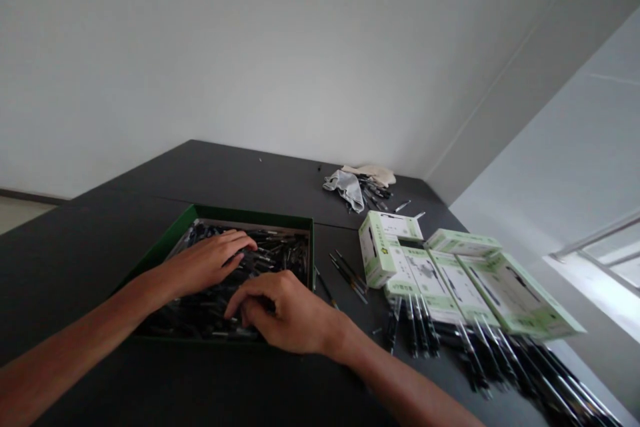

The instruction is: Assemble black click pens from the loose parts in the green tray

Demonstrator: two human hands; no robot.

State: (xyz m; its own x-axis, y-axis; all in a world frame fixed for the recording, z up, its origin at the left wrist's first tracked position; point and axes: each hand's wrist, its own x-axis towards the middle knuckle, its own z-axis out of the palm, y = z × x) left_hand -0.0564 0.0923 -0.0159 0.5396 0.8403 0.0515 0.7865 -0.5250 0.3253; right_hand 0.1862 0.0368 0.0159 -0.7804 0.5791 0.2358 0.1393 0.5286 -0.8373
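Note:
A green-rimmed box (313, 230) on the dark table holds a jumbled heap of black and clear pens (285, 250). My left hand (215, 260) is over the heap, palm down, its fingers stretched out and apart from the thumb, with nothing visible in it. Near the box's front right side, my right hand (287, 312) reaches in over the pens. Its fingers are curled, with the index finger and thumb tips close together; anything between them is hidden. Just right of the box, a few loose pens (350, 273) lie on the table.
Green-and-white pen cartons (380, 253) stand and lie on the right, with rows of pens (480, 347) in front of them. Farther back, a grey cloth (345, 188) and a beige cloth (375, 175) lie beside more pens. A wall borders the dark table (240, 177) behind.

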